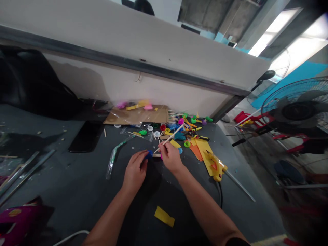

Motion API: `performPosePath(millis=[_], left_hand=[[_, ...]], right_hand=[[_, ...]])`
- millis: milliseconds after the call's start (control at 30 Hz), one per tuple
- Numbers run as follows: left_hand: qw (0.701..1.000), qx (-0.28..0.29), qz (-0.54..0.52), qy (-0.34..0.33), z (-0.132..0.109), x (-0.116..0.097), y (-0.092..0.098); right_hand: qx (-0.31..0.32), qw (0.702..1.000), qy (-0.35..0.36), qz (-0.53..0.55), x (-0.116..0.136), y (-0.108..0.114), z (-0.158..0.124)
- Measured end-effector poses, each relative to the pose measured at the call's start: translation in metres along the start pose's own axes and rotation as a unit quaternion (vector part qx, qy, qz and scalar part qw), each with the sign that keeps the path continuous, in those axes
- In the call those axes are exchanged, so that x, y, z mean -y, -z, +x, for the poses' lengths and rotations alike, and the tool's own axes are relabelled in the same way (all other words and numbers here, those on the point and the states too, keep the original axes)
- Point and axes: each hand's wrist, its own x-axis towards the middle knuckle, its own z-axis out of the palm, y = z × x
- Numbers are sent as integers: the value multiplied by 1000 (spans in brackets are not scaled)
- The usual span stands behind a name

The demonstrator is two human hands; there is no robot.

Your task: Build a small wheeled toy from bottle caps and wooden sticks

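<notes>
My left hand [135, 169] is closed, its fingertips pinching a blue bottle cap [149, 155]. From that cap a short pale wooden piece [156, 155] reaches toward a pink cap, mostly hidden behind my right hand [170, 156]. Between the right thumb and fingers is a long thin wooden stick [175, 132], slanting up to the right. Its lower end comes down close to the short wooden piece; whether they touch I cannot tell. Beyond the hands lies a spread of coloured bottle caps [163, 127] and sticks.
A yellow glue gun [217, 169] lies right on yellow paper [205, 150], its cord trailing forward. A black phone [85, 136] and a clear plastic tube [112, 160] lie left. Cardboard [151, 115] rests by the wall. A yellow scrap [164, 216] lies in front; a fan [297, 111] stands right.
</notes>
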Motion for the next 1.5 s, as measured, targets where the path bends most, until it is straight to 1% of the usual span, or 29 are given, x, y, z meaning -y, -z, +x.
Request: performPosePath(millis=[100, 267, 700, 1200, 1500], left_hand=[[999, 23, 22, -20, -3, 2, -8], [998, 20, 40, -38, -4, 1, -9], [998, 26, 47, -28, -5, 1, -9], [997, 26, 57, -37, -6, 2, -9], [997, 20, 60, -49, -5, 3, -10]], right_hand=[[6, 999, 21, -29, -3, -8, -1], [18, 997, 42, -60, -4, -11, 0], [43, 995, 59, -70, -8, -16, 0], [34, 994, 67, -78, -9, -16, 0], [49, 992, 75, -91, -7, -20, -1]])
